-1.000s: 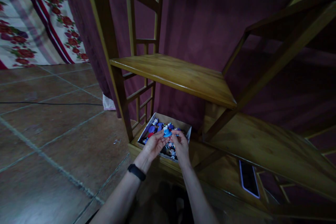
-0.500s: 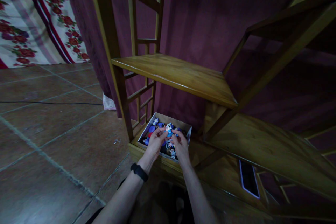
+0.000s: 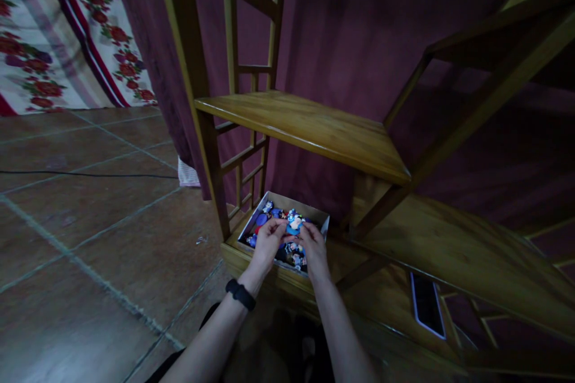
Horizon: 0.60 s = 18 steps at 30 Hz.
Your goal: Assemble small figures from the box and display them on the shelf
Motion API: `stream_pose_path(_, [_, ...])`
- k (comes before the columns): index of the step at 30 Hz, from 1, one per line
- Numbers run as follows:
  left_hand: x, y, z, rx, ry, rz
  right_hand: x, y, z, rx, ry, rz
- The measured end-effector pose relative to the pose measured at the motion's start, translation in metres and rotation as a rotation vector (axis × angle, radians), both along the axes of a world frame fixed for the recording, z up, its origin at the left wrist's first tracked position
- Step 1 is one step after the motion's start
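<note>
While the scene is dimly lit, the main shapes can be made out. A tiled floor (image 3: 112, 239) is seen at left, backed by a floral cloth (image 3: 45, 42); a purple curtain (image 3: 332, 30) is hung behind the wooden shelf unit (image 3: 305, 131).

Both forearms are extended from the bottom edge: left (image 3: 215, 329) slanted up and to the right, right (image 3: 339, 317) slanted up and to the left, so they are converged at the box (image 3: 302, 206). The box is set on the unit's low ledge, below the middle board, and is filled with small toys (image 3: 262, 219), mostly purple, blue and black.

The left hand (image 3: 268, 243) and right hand (image 3: 316, 249) are held close together over the box, backs mostly turned up. On each, the fingers are curled in and barely parted, tips pinched on opposite sides of one toy. Whether the thumbs are touching can't be told.

A phone (image 3: 427, 306) is laid on a low board at right, well apart from the hands. A black band (image 3: 240, 294) is worn on the left wrist.

The blue-and-white figure (image 3: 295, 226) is gripped between both sets of fingertips, above the toys; finer detail is blurred.
</note>
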<state>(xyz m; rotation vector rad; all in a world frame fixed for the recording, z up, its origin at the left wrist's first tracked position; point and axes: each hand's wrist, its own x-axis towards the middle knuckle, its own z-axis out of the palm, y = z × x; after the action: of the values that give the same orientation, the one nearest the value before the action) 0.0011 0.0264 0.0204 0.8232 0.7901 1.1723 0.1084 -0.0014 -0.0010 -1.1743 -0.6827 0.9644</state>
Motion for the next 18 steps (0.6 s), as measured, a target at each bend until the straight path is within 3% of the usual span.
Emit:
stream_pose_path(6, [-0.005,0.003,0.0,-0.087,-0.036,0.014,0.0,-0.001,-0.001,-0.014,0.055,0.012])
stream_pose_path(12, [-0.009,0.008,-0.004,-0.194,-0.047,-0.099,0.001,-0.001,-0.002,-0.002,0.041,0.021])
stream_pose_path(18, [-0.011,0.011,-0.004,-0.188,-0.011,-0.179,0.002,-0.002,0.004,0.005,-0.035,0.014])
